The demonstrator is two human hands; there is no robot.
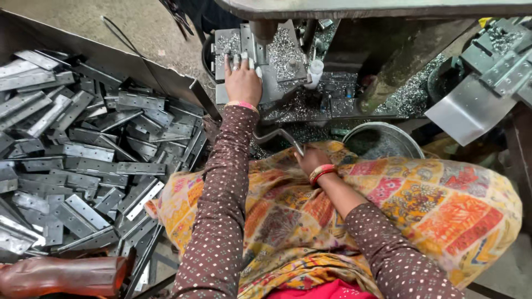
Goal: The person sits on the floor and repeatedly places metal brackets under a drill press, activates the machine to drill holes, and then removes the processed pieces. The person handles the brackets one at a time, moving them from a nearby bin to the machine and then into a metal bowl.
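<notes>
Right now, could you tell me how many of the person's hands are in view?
2. The left hand rests flat on the metal piece under the press; the right hand grips a bent metal handle above the lap.

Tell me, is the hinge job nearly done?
Hard to say. Grey metal hinges lie on the tray at right, perhaps finished. The left hand presses a flat grey hinge piece on the press bed; the right hand grips a bent metal lever. A big heap of hinge plates waits at left.

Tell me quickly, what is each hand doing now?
Left hand: open, fingers spread flat on the metal plate under the press.
Right hand: closed around the bent metal lever.
</notes>
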